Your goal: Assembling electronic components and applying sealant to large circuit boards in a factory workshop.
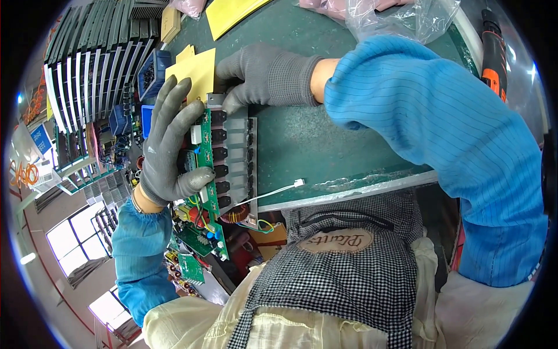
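A long green circuit board (207, 139) with a row of black components is fixed along a grey metal heat sink (238, 148). The assembly lies at the left edge of the green table. My left hand (165, 145), in a grey glove, holds the board from its left side, thumb and index fingertip on it and the other fingers stretched out. My right hand (261, 75), gloved alike, has its fingers curled at the far end of the heat sink, thumb against the metal. Its other fingertips are partly hidden. A copper-wound coil (235, 214) and a white cable (273, 192) are at the near end.
Yellow card (197, 72) lies beyond the assembly. Clear plastic bags (401, 20) sit at the table's far side, and an orange-black power screwdriver (494, 58) is at far right. Stacked metal racks (96, 75), blue bins (153, 72) and more circuit boards (190, 267) crowd the left.
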Demonstrator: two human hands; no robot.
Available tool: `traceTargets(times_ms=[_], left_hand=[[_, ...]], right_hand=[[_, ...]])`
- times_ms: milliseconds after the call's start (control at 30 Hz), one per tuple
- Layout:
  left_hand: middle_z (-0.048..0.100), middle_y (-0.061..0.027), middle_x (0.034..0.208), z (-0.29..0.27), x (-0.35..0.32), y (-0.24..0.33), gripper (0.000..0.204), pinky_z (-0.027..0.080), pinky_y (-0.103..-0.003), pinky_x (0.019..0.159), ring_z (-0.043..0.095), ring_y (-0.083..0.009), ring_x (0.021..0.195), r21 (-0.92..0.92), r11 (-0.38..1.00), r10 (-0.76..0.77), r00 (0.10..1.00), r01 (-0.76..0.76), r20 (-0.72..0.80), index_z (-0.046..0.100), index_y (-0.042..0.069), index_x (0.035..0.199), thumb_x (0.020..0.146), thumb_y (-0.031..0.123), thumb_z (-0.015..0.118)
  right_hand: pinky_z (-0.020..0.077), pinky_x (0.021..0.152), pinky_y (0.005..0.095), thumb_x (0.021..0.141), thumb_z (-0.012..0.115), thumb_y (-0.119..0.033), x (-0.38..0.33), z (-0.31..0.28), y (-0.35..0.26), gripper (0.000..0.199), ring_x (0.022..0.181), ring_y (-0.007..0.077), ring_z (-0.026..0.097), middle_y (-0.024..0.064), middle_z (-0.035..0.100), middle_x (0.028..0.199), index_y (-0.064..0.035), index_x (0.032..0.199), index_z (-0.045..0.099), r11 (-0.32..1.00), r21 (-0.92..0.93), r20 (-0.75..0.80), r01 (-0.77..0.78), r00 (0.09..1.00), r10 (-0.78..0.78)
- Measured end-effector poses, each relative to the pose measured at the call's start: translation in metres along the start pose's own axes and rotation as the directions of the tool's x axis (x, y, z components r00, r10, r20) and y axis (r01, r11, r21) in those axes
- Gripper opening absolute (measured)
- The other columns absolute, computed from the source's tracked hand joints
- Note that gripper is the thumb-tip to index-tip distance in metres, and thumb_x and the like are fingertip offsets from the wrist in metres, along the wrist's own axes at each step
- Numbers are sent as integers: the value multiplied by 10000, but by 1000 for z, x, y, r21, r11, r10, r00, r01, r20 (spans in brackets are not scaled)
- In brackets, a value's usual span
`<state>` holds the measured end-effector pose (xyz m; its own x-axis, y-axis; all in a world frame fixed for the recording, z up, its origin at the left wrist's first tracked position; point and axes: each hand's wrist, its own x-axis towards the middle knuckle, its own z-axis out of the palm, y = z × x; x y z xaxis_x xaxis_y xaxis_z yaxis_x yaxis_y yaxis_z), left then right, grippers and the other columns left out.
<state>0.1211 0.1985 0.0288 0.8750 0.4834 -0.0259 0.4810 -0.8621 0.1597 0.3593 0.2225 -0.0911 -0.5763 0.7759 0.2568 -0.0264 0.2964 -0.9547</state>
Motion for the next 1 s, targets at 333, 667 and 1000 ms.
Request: traceTargets(times_ms=[333,667,1000], left_hand=[[396,-291,1496,0,-1,-1,918,274,-589,1146,296,-508,1431,2,1000,0,1000,0,-1,532,18,1375,814,741,589],[407,-289,1488,1,-1,1,910,279,-588,1148,307,-497,1429,2,1000,-10,1000,10,-13,546,3,1356,813,733,589],[410,-288,1487,2,-2,0,905,282,-587,1149,314,-497,1426,-2,1000,-13,1000,13,-24,549,22,1356,812,745,584]], right_hand=[[537,837,344,808,773,-215,2,5,-4,345,883,239,693,151,739,979,-25,1091,726,998,-27,-43,-50,998,49],[543,801,335,821,761,-205,1,4,-10,302,826,238,690,141,738,926,-32,1069,740,994,-81,-59,-71,996,67],[540,813,332,821,758,-187,1,5,-8,280,832,226,688,133,739,928,-32,1054,744,995,-55,-62,-83,995,79]])
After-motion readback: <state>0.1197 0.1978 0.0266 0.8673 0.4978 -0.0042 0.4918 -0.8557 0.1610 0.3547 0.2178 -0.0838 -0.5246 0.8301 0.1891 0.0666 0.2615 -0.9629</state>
